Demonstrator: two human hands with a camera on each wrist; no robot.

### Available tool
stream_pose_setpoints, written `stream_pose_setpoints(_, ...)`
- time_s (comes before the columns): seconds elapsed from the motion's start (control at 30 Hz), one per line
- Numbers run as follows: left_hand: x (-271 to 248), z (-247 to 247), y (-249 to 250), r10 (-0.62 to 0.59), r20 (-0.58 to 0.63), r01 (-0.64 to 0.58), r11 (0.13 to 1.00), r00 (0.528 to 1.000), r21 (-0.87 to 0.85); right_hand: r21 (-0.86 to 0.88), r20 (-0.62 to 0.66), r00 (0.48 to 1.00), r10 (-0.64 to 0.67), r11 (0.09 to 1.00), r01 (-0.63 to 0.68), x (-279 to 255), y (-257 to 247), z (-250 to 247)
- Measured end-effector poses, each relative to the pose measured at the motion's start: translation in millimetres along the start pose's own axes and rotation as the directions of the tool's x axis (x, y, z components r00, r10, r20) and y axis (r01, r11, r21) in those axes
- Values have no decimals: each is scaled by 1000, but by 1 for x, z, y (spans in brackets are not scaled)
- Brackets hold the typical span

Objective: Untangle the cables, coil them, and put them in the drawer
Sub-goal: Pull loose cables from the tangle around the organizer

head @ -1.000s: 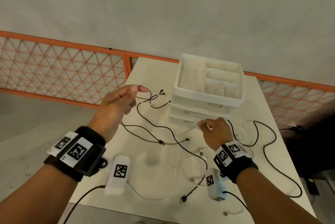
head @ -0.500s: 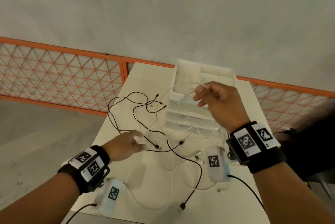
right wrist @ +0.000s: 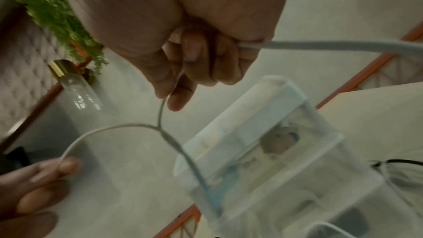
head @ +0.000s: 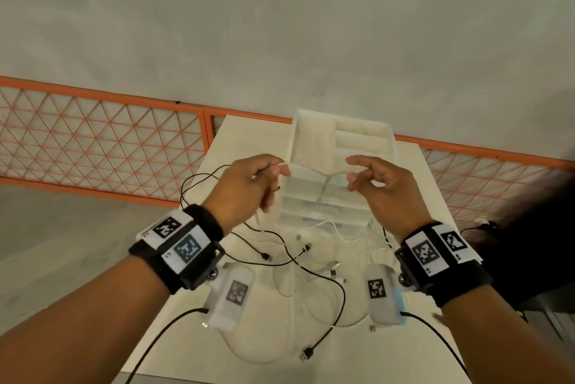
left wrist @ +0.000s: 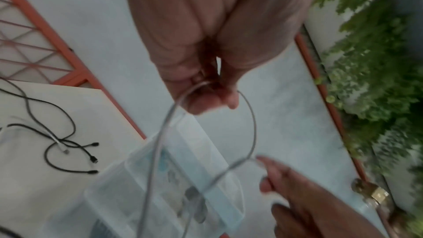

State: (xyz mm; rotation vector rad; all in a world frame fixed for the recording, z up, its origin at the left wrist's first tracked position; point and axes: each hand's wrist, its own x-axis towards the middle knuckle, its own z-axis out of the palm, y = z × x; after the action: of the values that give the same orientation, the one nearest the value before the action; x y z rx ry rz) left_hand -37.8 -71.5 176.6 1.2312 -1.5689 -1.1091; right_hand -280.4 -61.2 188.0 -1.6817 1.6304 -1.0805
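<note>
A thin white cable (head: pixel 314 169) spans between my two raised hands, crosses itself and hangs down before the drawer unit (head: pixel 342 141). My left hand (head: pixel 273 170) pinches one end of the span, and my right hand (head: pixel 353 172) pinches the other. In the left wrist view the left fingers (left wrist: pixel 206 95) grip the white cable (left wrist: pixel 251 124) as it loops toward the right hand's fingers (left wrist: pixel 272 169). In the right wrist view the right fingers (right wrist: pixel 176 86) hold the cable (right wrist: pixel 128 126) above the unit (right wrist: pixel 274 133). Black cables (head: pixel 280 246) and other white cables (head: pixel 292 290) lie tangled on the table (head: pixel 236 134).
The drawer unit is translucent white with a divided open tray on top, at the table's far middle. An orange mesh fence (head: pixel 109 141) runs behind the table. Grey floor lies to the left. A dark object (head: pixel 544 228) sits off the table's right edge.
My right hand rose from the drawer front with the white cable. My left hand dropped to the table, then came up and took hold of the same cable.
</note>
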Motion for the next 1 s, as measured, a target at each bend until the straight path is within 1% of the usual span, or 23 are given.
stream_pose_setpoints(0.07, 5, -11, -10, -21, -102, 23, 999, 995, 23, -59, -48, 998, 51, 997, -54, -3, 14, -7)
stream_pose_setpoints(0.13, 7, -18, -22, -60, -176, 70, 996, 983, 54, -102, -142, 986, 86, 990, -101, -5, 22, -13)
stream_pose_setpoints(0.2, 5, -22, -36, -166, -241, 184, 981, 956, 54, -43, -255, 964, 77, 995, -91, -4, 22, -19)
stream_pose_setpoints(0.23, 1, -21, -42, -222, -251, 245, 967, 942, 65, 15, -301, 952, 56, 998, -54, -3, 18, -23)
stream_pose_setpoints(0.3, -6, -17, -55, -302, -201, 333, 933, 932, 140, 91, -335, 942, -19, 995, 53, -1, 3, -28)
stream_pose_setpoints(0.37, -10, -9, -64, -334, -142, 358, 909, 932, 213, 117, -337, 936, -99, 982, 146, 0, -17, -29)
stream_pose_setpoints(0.43, -12, 0, -68, -333, -122, 353, 908, 935, 224, 167, -381, 913, -146, 960, 223, 1, -37, -29)
stream_pose_setpoints(0.5, -13, 9, -66, -336, -87, 347, 910, 938, 226, 217, -421, 895, -145, 942, 255, 2, -53, -31)
stream_pose_setpoints(0.53, -12, 12, -65, -340, -61, 345, 911, 938, 226, 222, -406, 902, -145, 942, 252, 2, -57, -30)
stream_pose_setpoints(0.6, -9, 16, -58, -314, -24, 310, 918, 949, 245, 183, -326, 931, -164, 955, 232, 2, -60, -26)
stream_pose_setpoints(0.63, -7, 15, -50, -278, -53, 282, 939, 959, 196, 149, -291, 941, -176, 963, 226, 1, -60, -23)
stream_pose_setpoints(0.67, -6, 12, -37, -247, -110, 254, 966, 963, 49, 118, -269, 945, -185, 968, 223, 0, -58, -20)
stream_pose_setpoints(0.7, -5, 9, -22, -253, -150, 226, 958, 956, -177, 103, -257, 948, -190, 970, 222, -1, -55, -18)
stream_pose_setpoints(0.73, -4, 5, -6, -269, -119, 200, 892, 956, -406, 102, -246, 951, -189, 970, 219, -2, -51, -15)
stream_pose_setpoints(0.77, -2, 0, 7, -260, -20, 204, 799, 965, -566, 110, -234, 955, -182, 971, 212, -4, -49, -12)
stream_pose_setpoints(0.8, -2, -3, 21, -223, 91, 232, 765, 971, -601, 113, -224, 959, -175, 972, 204, -5, -47, -9)
stream_pose_setpoints(0.83, -3, -3, 31, -179, 189, 255, 799, 966, -545, 113, -213, 962, -172, 974, 199, -6, -45, -6)
stream_pose_setpoints(0.87, -6, -1, 37, -139, 262, 241, 880, 955, -409, 114, -205, 964, -169, 974, 195, -7, -44, -3)
stream_pose_setpoints(0.9, -9, 4, 41, -105, 315, 181, 958, 943, -223, 117, -205, 964, -167, 974, 194, -7, -43, -1)
stream_pose_setpoints(0.93, -12, 8, 44, -79, 339, 106, 993, 937, -60, 121, -210, 964, -165, 974, 193, -7, -41, 0)
stream_pose_setpoints(0.97, -13, 11, 42, -60, 342, 59, 998, 938, 13, 128, -214, 965, -153, 975, 183, -6, -36, -1)
stream_pose_setpoints(1.0, -14, 11, 39, -66, 329, 70, 998, 942, -1, 142, -208, 969, -132, 976, 163, -6, -29, -2)
